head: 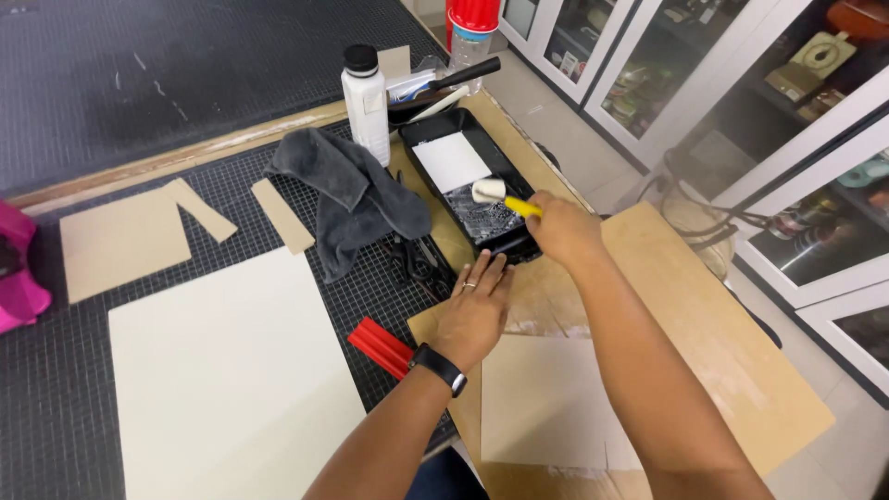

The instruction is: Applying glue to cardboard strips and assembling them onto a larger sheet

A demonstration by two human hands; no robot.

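Note:
My right hand (563, 228) grips the yellow handle of a small white paint roller (493, 192), whose head rests in the ribbed part of a black paint tray (519, 248) holding white liquid. My left hand (475, 308), fingers apart and wearing a ring and a black wristband, lies flat on a brown cardboard sheet (704, 333). A pale sheet (546, 403) lies on that cardboard below my left hand. A red flat tool (381, 346) sits just left of my left wrist.
A grey cloth (356, 194), black scissors (414, 262), a white bottle with a black cap (365, 100) and a large cream sheet (231, 380) lie on the black gridded mat (56, 407). Cardboard offcuts (120, 241) sit at left. Glass-door cabinets (741, 102) stand at right.

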